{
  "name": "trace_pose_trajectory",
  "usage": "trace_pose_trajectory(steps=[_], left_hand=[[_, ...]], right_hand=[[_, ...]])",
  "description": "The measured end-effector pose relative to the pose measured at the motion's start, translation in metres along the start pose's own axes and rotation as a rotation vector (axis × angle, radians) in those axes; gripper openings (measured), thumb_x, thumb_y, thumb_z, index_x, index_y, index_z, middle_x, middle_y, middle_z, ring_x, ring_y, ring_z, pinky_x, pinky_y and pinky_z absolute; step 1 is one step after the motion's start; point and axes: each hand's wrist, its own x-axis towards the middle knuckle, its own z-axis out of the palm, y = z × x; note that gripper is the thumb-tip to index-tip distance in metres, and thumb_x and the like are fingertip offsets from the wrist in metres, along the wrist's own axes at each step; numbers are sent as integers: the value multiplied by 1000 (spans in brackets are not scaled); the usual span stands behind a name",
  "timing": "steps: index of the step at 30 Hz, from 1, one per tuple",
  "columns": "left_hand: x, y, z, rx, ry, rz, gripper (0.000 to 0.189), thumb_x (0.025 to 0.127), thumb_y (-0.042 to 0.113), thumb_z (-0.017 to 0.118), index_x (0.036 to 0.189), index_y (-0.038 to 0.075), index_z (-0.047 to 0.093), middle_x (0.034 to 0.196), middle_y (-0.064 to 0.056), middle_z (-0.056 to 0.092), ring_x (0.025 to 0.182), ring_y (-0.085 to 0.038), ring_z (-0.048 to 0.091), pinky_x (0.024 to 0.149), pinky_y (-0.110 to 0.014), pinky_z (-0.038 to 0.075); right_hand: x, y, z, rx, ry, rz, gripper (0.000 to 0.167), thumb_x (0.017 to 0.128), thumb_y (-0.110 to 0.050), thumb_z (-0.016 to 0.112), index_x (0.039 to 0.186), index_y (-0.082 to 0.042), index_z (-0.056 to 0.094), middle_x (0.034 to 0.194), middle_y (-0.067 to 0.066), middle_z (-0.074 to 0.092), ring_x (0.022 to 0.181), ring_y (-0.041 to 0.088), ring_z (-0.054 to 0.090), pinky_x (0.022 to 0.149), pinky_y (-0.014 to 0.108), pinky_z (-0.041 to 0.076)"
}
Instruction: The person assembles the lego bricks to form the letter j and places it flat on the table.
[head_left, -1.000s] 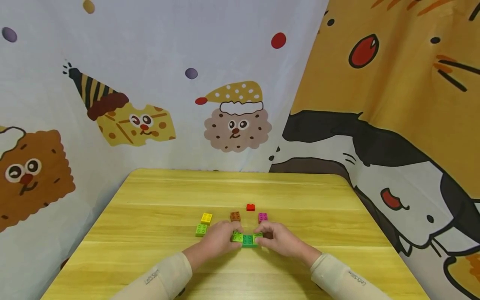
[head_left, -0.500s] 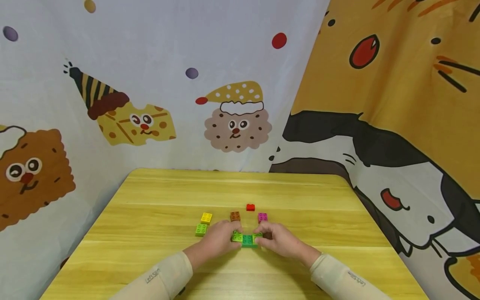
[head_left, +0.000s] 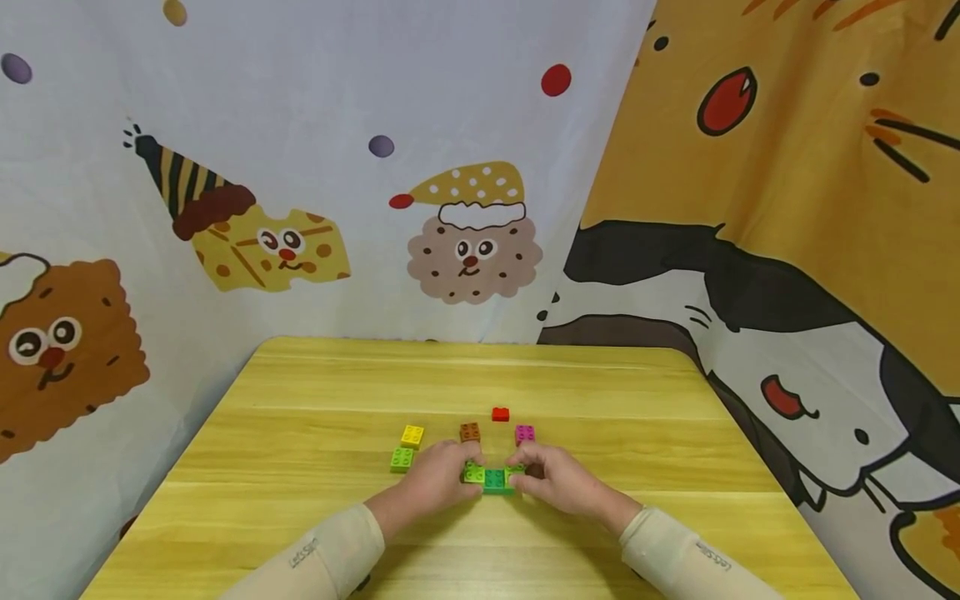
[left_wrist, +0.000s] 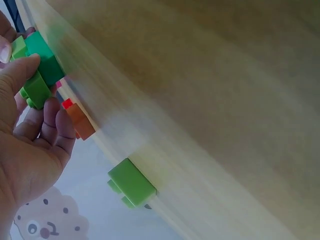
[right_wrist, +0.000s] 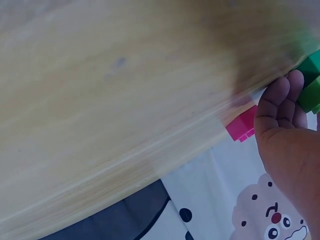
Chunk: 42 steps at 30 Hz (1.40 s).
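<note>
In the head view a dark green toy brick (head_left: 495, 481) lies between my two hands, with a light green brick at its left end (head_left: 474, 474) and another light green brick (head_left: 513, 472) at its right end. My left hand (head_left: 442, 475) grips the left light green brick between thumb and fingers. From the other side my right hand (head_left: 564, 479) pinches the right one, its fingers covering part of it. The left wrist view shows the light green brick (left_wrist: 36, 91) under my left thumb, against the dark green brick (left_wrist: 48, 61).
Beyond the hands stand a brown brick (head_left: 470, 432), a red brick (head_left: 501, 414) and a magenta brick (head_left: 525, 433). Left of my left hand are a yellow brick (head_left: 412, 436) and a loose light green brick (head_left: 402, 459). The wooden table (head_left: 315, 392) meets a printed cloth (head_left: 480, 317) at the back.
</note>
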Motion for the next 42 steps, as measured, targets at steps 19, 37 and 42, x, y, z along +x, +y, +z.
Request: trace_pose_trajectory(steps=[19, 37, 42], left_hand=[[-2, 0, 0, -5, 2, -7, 30, 83, 26, 93, 105, 22, 73, 94, 7, 72, 80, -4, 55, 71, -23, 48], [-1, -1, -1, -16, 0, -25, 34, 83, 26, 93, 111, 21, 74, 99, 6, 75, 83, -5, 58, 74, -25, 51], [-1, -2, 0, -15, 1, -18, 33, 83, 26, 93, 109, 22, 73, 96, 7, 73, 80, -4, 55, 72, -24, 48]], right_hand=[[5, -9, -27, -125, 56, -46, 41, 104, -35, 72, 130, -4, 69, 120, 11, 76, 95, 12, 69, 78, 25, 59], [31, 20, -31, -312, 194, 125, 29, 96, -22, 82, 124, -17, 72, 111, -3, 76, 96, 10, 68, 84, 33, 59], [35, 20, -27, -332, 184, 122, 26, 96, -18, 82, 120, -19, 73, 110, -4, 75, 100, 13, 69, 91, 40, 60]])
